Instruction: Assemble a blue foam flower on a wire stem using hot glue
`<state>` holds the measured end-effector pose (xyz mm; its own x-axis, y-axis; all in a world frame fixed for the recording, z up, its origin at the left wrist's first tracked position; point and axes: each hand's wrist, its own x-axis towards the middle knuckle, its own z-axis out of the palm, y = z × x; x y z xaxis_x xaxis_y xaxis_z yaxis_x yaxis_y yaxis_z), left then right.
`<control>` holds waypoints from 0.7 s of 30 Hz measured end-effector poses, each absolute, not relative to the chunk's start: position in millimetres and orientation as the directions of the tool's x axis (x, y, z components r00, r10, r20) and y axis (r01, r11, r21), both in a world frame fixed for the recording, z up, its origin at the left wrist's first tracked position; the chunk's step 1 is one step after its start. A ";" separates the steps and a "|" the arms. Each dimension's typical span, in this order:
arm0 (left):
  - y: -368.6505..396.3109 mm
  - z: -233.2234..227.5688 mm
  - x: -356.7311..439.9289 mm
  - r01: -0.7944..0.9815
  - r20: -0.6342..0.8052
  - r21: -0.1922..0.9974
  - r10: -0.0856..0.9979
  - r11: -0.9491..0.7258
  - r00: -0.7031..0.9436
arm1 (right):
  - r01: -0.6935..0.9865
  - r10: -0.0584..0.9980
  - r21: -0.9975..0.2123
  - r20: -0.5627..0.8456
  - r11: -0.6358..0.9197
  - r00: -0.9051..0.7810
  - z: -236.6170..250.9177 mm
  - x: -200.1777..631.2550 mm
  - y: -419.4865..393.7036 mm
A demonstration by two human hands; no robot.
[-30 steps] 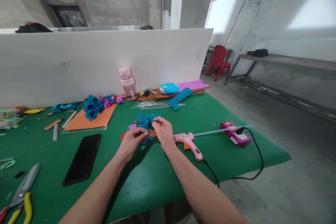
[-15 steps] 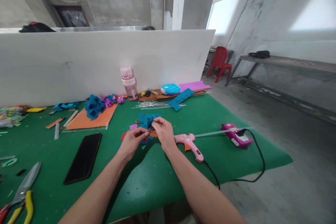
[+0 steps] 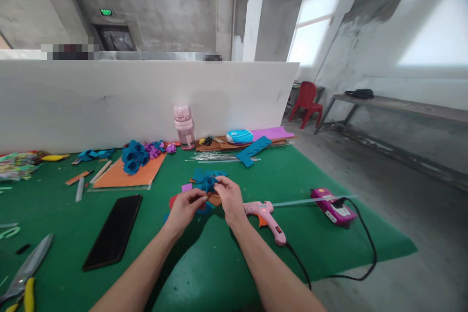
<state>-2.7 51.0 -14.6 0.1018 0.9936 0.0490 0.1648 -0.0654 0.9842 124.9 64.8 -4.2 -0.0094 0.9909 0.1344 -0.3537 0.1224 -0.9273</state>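
A small blue flower (image 3: 207,184), with petals like felt or foam, is held up between my hands over the green table. My right hand (image 3: 230,201) pinches it at its right side with thumb and fingers. Just below the petals, my left hand (image 3: 187,207) is closed in a pinch; what lies between its fingertips is too small to make out. Blue scraps (image 3: 199,175), a brown piece (image 3: 215,199) and a purple piece (image 3: 186,187) lie around the hands. Close to my right wrist rests a pink glue gun (image 3: 268,219) with a clear glue stick in its back.
Left of my arms lie a black phone (image 3: 113,231) and large scissors (image 3: 31,268). Finished blue flowers (image 3: 134,156) sit on an orange sheet (image 3: 127,178). Behind stand a pink bottle (image 3: 184,126) and thin wires (image 3: 210,156). A purple power box (image 3: 332,207) with a black cord is at right.
The view has tilted up a little, so things on the table appear lower. The blue flower has turned, showing its petals more openly between my hands. Both hands keep their pinch.
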 end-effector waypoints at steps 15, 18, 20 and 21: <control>46.3 -2.2 -0.2 0.212 0.068 0.973 0.991 -0.092 0.115 | -0.256 0.982 -0.950 0.189 0.177 -0.023 -6.0 127.0 66.6; 46.9 -4.2 -0.6 0.199 0.061 0.977 0.993 -0.080 0.098 | -0.260 0.983 -0.950 0.184 0.172 -0.024 -6.4 126.9 66.7; 47.4 -6.0 -1.0 0.191 0.056 0.979 0.995 -0.072 0.088 | -0.275 0.983 -0.947 0.179 0.164 -0.032 -6.5 126.6 66.5; 47.7 -6.8 -1.1 0.185 0.051 0.981 0.995 -0.066 0.083 | -0.285 0.983 -0.945 0.178 0.161 -0.035 -6.5 126.5 66.3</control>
<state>-1.1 47.7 -6.8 0.0827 0.9953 0.0511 0.1849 -0.0657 0.9806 126.5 66.3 -6.5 -0.0353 0.9834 0.1780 -0.2847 0.1609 -0.9450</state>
